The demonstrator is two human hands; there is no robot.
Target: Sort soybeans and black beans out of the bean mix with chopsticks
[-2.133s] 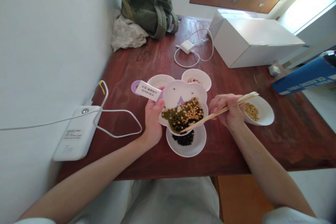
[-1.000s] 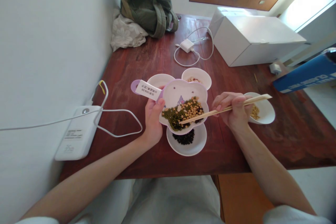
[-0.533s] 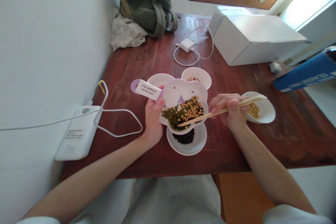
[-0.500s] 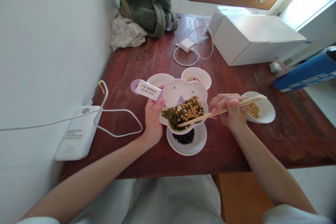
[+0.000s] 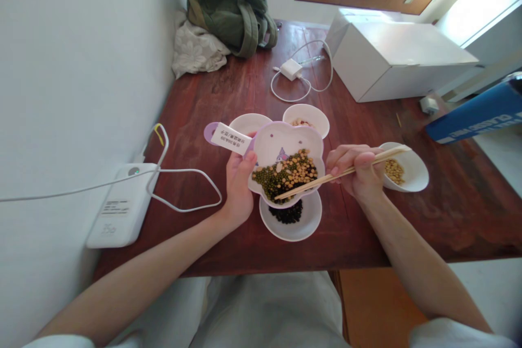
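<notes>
At a reddish wooden table (image 5: 354,234), a person's left hand (image 5: 240,185) grips a lavender-rimmed, scalloped dish (image 5: 281,136), thumb over the rim and the other fingers partly hidden beneath; the right hand (image 5: 362,174) grasps a pair of chopsticks (image 5: 318,181), thumb pressed on the wood and fingers curled around it. The dish sits at the centre, tilted toward the body, its lower edge overlapping a white bowl of black beans (image 5: 289,213); whether the two touch cannot be told. The tilt seems to gather the mixed green, yellow and dark beans (image 5: 285,174) on the near side, within easy reach of the chopsticks; the left-hand hold beside the handle (image 5: 211,132) appears meant to steady the dish, leaving the inside in plain sight. Other bowls ring it, likely so that each lies near at hand: two beyond the dish, the right one (image 5: 317,118) holding pale beans, the left one (image 5: 249,122) largely covered; a fourth bowl (image 5: 416,175), with yellow beans (image 5: 393,172), stands just beyond the right hand. The handle, wrapped in a paper label (image 5: 232,139), points left and slightly away from the person; the chopsticks' long axis slants across, tips down among the beans toward the left and the body, thick ends raised to the right.
</notes>
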